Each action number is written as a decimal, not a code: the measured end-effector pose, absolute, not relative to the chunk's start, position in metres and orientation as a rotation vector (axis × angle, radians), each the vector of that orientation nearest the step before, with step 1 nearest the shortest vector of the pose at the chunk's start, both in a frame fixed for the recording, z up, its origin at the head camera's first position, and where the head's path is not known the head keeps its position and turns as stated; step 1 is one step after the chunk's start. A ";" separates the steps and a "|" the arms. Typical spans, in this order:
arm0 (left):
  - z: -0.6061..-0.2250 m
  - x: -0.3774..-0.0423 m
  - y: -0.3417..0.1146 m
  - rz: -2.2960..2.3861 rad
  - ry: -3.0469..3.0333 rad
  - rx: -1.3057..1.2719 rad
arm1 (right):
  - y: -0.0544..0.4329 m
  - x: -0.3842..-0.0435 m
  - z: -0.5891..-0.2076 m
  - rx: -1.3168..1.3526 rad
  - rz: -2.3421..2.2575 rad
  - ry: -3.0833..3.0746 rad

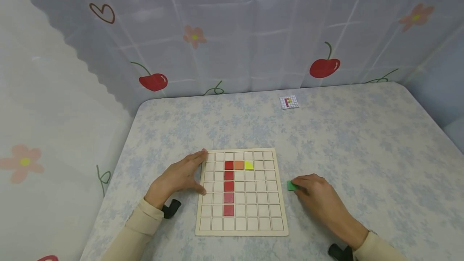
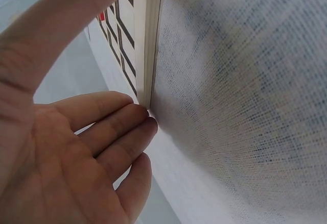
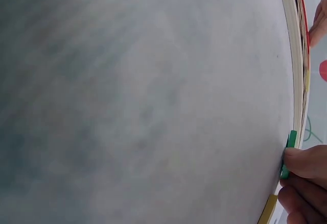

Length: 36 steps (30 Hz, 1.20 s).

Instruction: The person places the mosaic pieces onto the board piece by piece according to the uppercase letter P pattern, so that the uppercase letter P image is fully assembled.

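Note:
A light wooden grid board point(image 1: 259, 230) lies flat on the table. Several red square tiles point(image 1: 228, 186) form a column on it, with an orange tile point(image 1: 239, 165) and a yellow tile with a cut-off corner point(image 1: 249, 165) beside the top one. My left hand point(image 1: 181, 177) touches the board's left edge with thumb and fingers spread apart; in the left wrist view the fingertips point(image 2: 140, 113) meet the board's corner. Just right of the board, my right hand point(image 1: 320, 200) pinches a green tile point(image 1: 291, 186) between thumb and fingers. The hand hides part of that tile.
A small card point(image 1: 288, 102) printed with a coloured grid lies near the table's back edge. Low in the right wrist view, a yellow piece point(image 3: 267, 211) shows near the right hand. A curtain with cherries and flowers hangs behind the patterned tabletop point(image 1: 348, 132).

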<state>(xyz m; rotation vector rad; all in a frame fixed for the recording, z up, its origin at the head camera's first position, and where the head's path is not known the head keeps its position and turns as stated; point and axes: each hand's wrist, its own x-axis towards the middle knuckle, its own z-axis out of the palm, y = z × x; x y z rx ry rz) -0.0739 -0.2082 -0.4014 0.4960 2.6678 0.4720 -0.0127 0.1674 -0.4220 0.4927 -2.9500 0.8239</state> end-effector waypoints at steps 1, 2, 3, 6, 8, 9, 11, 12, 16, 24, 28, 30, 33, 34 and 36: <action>-0.401 -0.074 -0.208 0.472 2.667 0.496 | 0.169 -0.012 -0.422 0.482 0.822 -2.947; -0.401 -0.074 -0.209 0.473 2.667 0.497 | 0.170 -0.011 -0.422 0.474 0.821 -2.943; -0.402 -0.074 -0.209 0.472 2.667 0.497 | 0.170 -0.011 -0.421 0.468 0.821 -2.937; -0.402 -0.075 -0.209 0.473 2.667 0.496 | 0.171 -0.010 -0.421 0.459 0.818 -2.923; -0.403 -0.075 -0.210 0.473 2.667 0.497 | 0.171 -0.009 -0.421 0.460 0.823 -2.916; -0.403 -0.075 -0.210 0.473 2.667 0.496 | 0.170 -0.010 -0.421 0.460 0.828 -2.915; -0.403 -0.074 -0.209 0.474 2.665 0.498 | 0.169 -0.010 -0.421 0.463 0.833 -2.912; -0.403 -0.074 -0.209 0.472 2.665 0.498 | 0.167 -0.010 -0.421 0.467 0.836 -2.910; -0.403 -0.074 -0.208 0.471 2.663 0.497 | 0.161 -0.011 -0.421 0.498 0.849 -2.889; -0.402 -0.074 -0.208 0.468 2.662 0.497 | 0.141 -0.013 -0.421 0.592 0.904 -2.856; -0.403 -0.074 -0.208 0.474 2.658 0.496 | 0.128 -0.015 -0.421 0.617 0.924 -2.888; -0.403 -0.074 -0.208 0.472 2.656 0.497 | 0.120 -0.016 -0.421 0.634 0.931 -2.898; -0.403 -0.074 -0.208 0.471 2.655 0.502 | 0.109 -0.018 -0.421 0.684 0.942 -2.885; -0.403 -0.074 -0.208 0.471 2.656 0.504 | 0.106 -0.019 -0.421 0.702 0.947 -2.878; -0.402 -0.074 -0.208 0.470 2.658 0.505 | 0.099 -0.021 -0.421 0.749 0.956 -2.863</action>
